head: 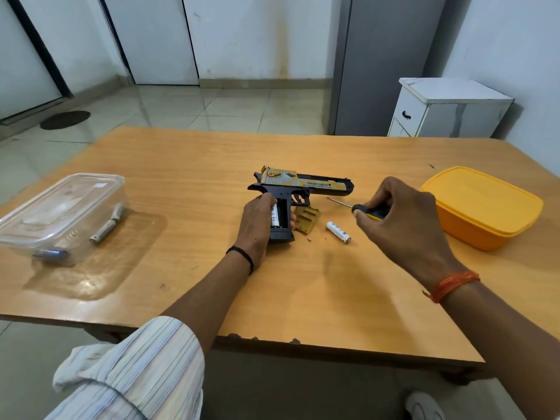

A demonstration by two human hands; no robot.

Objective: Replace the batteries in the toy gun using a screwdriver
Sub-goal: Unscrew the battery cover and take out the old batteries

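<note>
striped white sleeve (133, 368) rolled up on the left forearm sits closest, and beyond it the left hand (257, 225) grasps the black grip of the black and gold plastic toy gun (303, 186), which lies on its side near the middle of the orange wooden table (212, 286). its battery bay is open, with one white cylindrical battery (274, 216) seated inside. the right hand (403, 216) is clenched round the black and yellow handle of a small screwdriver (363, 209), its thin shaft pointing toward the gun. a tan plastic battery cover (308, 221) lies just beside the grip, a second white battery (338, 232) near it, and a tiny dark screw (309, 239) between them.

the screw could probably roll or be swept off by a wrist; the loose battery might go in reversed, or roll away.

a clear plastic lidded box (60, 213) holding spent cells sits at the left, a yellow lidded tub (481, 207) at the right. beyond are a glossy tiled floor, white walls and a small white cabinet (448, 110)
</note>
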